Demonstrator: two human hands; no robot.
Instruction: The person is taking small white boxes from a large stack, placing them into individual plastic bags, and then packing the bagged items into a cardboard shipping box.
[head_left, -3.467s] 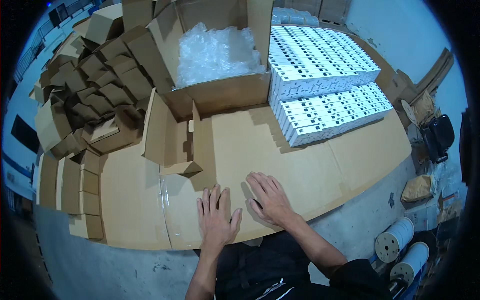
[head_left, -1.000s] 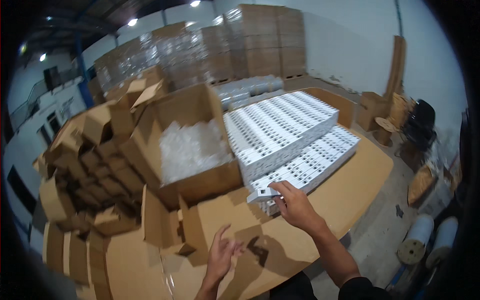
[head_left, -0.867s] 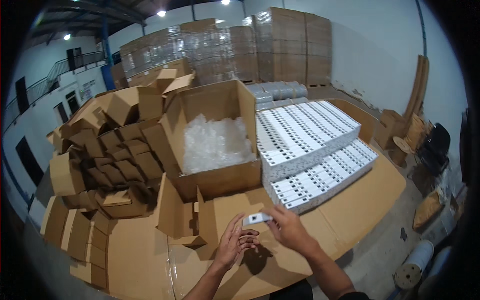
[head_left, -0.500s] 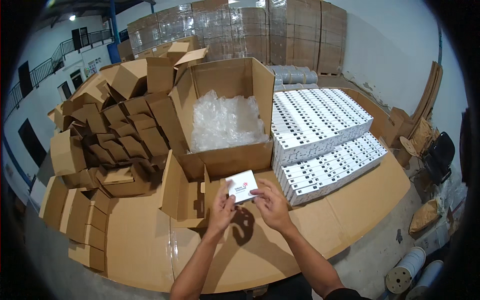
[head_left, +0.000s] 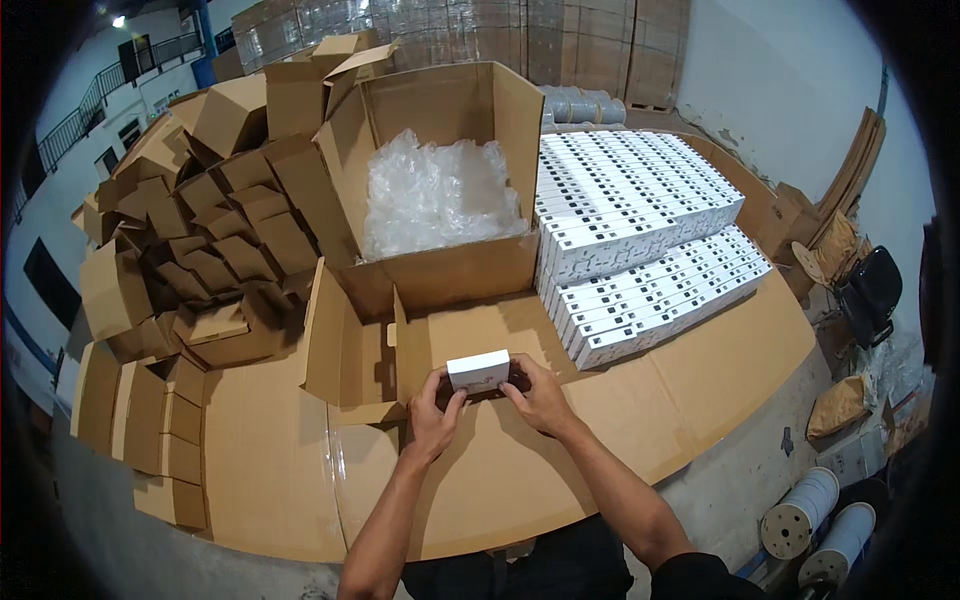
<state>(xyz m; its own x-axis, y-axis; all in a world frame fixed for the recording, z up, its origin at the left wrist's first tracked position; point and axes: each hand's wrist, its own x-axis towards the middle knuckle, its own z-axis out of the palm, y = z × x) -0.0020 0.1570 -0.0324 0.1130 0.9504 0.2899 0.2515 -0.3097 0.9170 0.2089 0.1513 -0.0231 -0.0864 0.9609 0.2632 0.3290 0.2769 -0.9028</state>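
A small flat white box [head_left: 478,369] is held between my two hands over the cardboard-covered table [head_left: 480,510], its top edge side tipped up toward me. My left hand [head_left: 436,415] grips its left end with the thumb on the face toward me. On the right end, my right hand [head_left: 540,398] grips it the same way. Just beyond and to the left stands an open brown carton [head_left: 370,365] with raised flaps. Rows of similar white boxes [head_left: 640,215], stacked in two steps, stand to the right.
A large open carton [head_left: 430,270] with clear plastic bags [head_left: 440,195] stands behind. Many open brown cartons [head_left: 225,240] are piled at the left. Wrapped pallets [head_left: 480,45] line the back. Cable spools [head_left: 800,512] and a black chair [head_left: 868,295] are on the floor at right.
The white box has been tilted, so its printed face now turns toward me and its narrow side shows on top. Both hands still hold it. The view has dipped slightly.
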